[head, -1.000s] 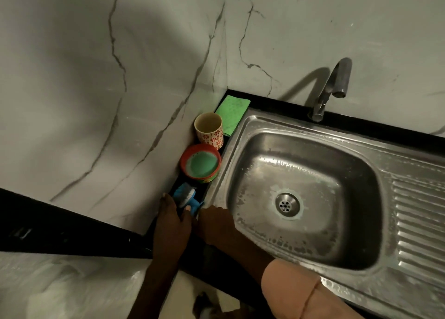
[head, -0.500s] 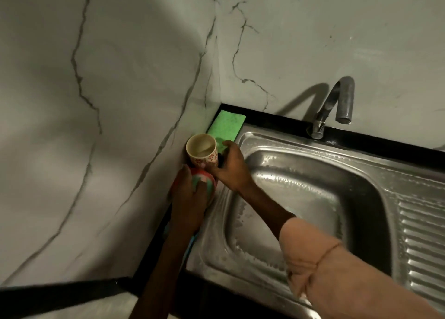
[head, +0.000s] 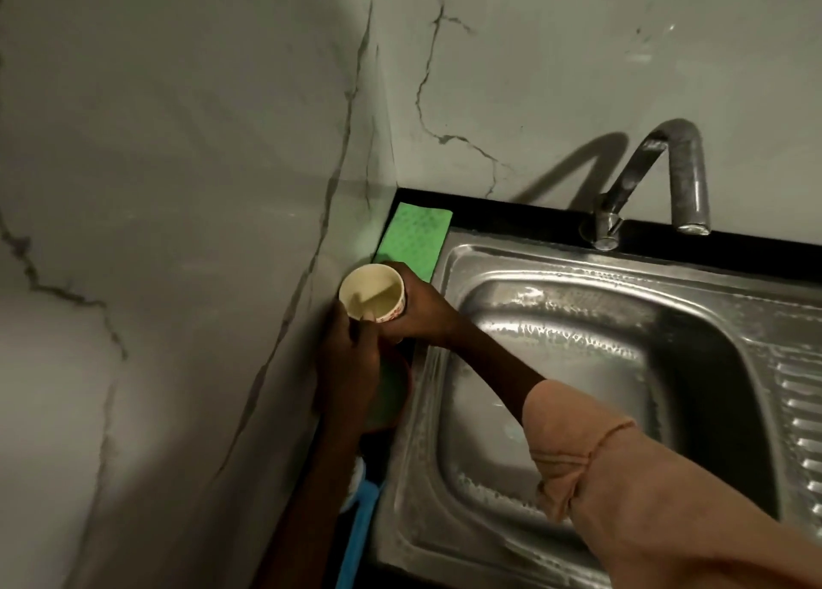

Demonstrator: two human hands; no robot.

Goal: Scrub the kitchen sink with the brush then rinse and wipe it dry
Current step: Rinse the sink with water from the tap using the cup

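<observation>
1. Here, the right hand [head: 420, 310] curls round a small cream cup [head: 372, 294] beside the left rim of the sink [head: 578, 277], close to the marble wall [head: 178, 188].
2. The cup looks dry and nearly bare inside, with only a pale streak across its bottom. Its outer wall carries a red pattern; no words on it can be read.
3. The left hand [head: 351, 366] reaches up from below, its fingers touching the near side of the cup. Whether it actually grips the cup I cannot tell.
4. Under that hand sits a round red-rimmed tub [head: 393, 393] with something green inside, mostly hidden.
5. The sink basin holds no dishes; its steel looks wet and filmy, with soapy specks along the sides.
6. The brush [head: 358, 522], blue-handled, lies on the black counter [head: 511, 219] strip left of the sink, near the bottom edge, partly behind the left forearm.
7. A green cloth [head: 413, 241] lies flat in the counter corner just behind the cup.
8. The tap [head: 658, 179] arches over the sink's back edge, not running.
</observation>
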